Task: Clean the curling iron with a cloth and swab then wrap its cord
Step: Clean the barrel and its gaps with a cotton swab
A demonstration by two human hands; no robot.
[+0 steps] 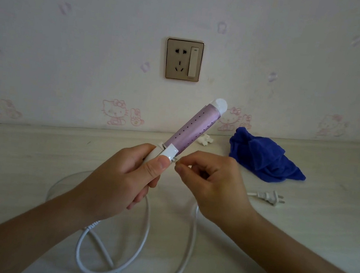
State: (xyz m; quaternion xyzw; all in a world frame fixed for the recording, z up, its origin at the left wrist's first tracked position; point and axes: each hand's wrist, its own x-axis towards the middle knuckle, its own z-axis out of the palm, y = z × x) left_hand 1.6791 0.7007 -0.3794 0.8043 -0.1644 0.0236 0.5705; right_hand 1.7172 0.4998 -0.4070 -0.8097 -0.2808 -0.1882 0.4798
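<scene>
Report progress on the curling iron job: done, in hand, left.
Done, it seems: cloth lies set aside, plug out. In hand: left hand grips the iron; right hand pinches something small, likely the swab, at its hinge. Left: cord lies loose, unwrapped.

The curling iron (192, 126), with a lilac dotted barrel and white tip and handle, is held aloft, tip toward 1 o'clock. A mostly hidden swab (175, 159) meets its clamp hinge. The white cord (147, 223) loops at 6 o'clock, with the plug (269, 196) at 4 and the crumpled blue cloth (262, 158) at 3.
</scene>
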